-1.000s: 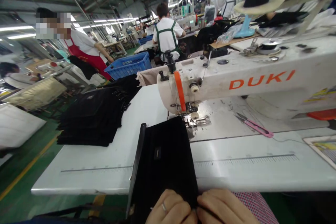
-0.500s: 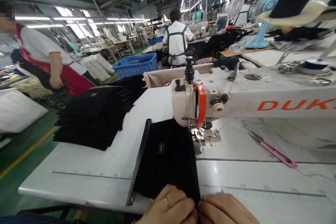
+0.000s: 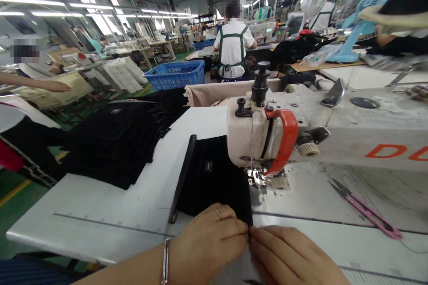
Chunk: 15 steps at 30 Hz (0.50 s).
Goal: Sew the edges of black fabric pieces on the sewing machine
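Observation:
Black fabric with a small label lies flat on the white table, its far right corner under the presser foot of the sewing machine. My left hand, with a ring and a bracelet, pinches the near right edge of the fabric. Fingertips of my right hand pinch the same edge from the other side, close against the left hand's fingers. A black guide bar runs along the fabric's left side. The near end of the fabric is partly hidden by my hands.
A stack of black pieces sits on the table's left part. Pink thread snips lie right of the needle area. Beyond are a blue basket, a seated co-worker and a blue fan. Another person stands at left.
Both hands have come further into view, still at the fabric's near edge. The view has shifted, with the machine appearing larger. The person at left has moved toward the left edge.

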### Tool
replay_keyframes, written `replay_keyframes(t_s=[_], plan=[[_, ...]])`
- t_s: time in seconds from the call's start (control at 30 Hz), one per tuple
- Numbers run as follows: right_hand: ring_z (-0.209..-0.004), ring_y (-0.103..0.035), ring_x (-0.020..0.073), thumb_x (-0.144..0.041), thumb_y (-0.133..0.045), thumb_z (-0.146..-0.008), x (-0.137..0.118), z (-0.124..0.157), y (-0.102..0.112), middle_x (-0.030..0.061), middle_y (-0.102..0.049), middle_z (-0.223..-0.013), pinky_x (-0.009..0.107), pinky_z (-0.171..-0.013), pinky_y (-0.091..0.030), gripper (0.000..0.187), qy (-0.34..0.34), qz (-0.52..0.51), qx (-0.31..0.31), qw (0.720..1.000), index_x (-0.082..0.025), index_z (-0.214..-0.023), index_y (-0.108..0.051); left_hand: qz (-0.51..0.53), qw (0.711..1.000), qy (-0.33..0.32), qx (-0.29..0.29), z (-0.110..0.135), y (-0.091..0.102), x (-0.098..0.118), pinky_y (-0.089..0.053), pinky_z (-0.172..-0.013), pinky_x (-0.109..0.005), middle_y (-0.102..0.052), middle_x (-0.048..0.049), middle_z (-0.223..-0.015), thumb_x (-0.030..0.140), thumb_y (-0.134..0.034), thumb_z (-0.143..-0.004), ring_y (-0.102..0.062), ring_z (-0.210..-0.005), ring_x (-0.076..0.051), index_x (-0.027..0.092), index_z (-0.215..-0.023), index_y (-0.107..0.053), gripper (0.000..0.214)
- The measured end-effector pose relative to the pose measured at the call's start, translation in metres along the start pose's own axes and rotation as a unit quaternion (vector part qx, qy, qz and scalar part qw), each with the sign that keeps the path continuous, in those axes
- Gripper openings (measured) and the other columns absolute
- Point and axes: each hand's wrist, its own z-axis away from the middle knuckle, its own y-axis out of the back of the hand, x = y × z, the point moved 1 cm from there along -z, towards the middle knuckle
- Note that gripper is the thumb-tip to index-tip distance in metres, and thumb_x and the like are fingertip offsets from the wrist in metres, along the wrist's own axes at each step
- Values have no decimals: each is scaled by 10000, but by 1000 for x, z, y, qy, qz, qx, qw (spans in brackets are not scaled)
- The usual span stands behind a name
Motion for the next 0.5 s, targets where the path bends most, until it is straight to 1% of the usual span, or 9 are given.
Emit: replay_keyframes(t_s=[0.07, 0.13, 0.27, 0.4, 0.5], plan=[[-869, -677, 179, -167, -343, -1015, 6, -5, 0, 6, -737, -1040, 304, -768, -580, 357, 7, 4, -15, 1000, -182, -1048, -699, -13, 1000, -11, -12, -5, 2, -8, -496, -865, -291, -679, -31, -1017, 146, -480, -960, -606, -904, -145, 164, -987, -623, 147], [-878, -674, 190, -168, -347, -1010, 12, -10, 2, 17, -730, -1059, 327, -766, -588, 350, 3, 2, -53, 999, -181, -1078, -690, -15, 1000, -21, -16, -9, 2, -16, -491, -878, -296, -678, -34, -1024, 153, -499, -956, -609, -918, -143, 159, -976, -625, 127], [-873, -661, 220, -194, -424, -981, 22, -19, 3, 39, -707, -1097, 387, -734, -608, 284, -14, -19, -101, 995, -174, -1142, -657, -16, 999, -28, -20, -15, -3, -33, -474, -914, -311, -676, -46, -1076, 129, -521, -936, -602, -994, -152, 131, -1054, -611, 149], [-865, -661, 245, -173, -476, -936, 31, -31, -1, 72, -701, -1088, 435, -741, -619, 266, -13, -14, -107, 994, -135, -1150, -628, -14, 999, -30, -19, -20, -7, -49, -448, -971, -311, -677, -41, -1109, 122, -522, -938, -594, -1043, -155, 117, -1094, -606, 177], [-903, -670, 258, -170, -467, -927, 37, -38, -5, 93, -699, -1092, 443, -771, -620, 270, -16, 0, -102, 995, -123, -1149, -615, -12, 1000, -18, 11, -24, -8, -59, -418, -1033, -325, -681, -39, -1127, 116, -513, -942, -594, -1073, -160, 113, -1093, -618, 184]])
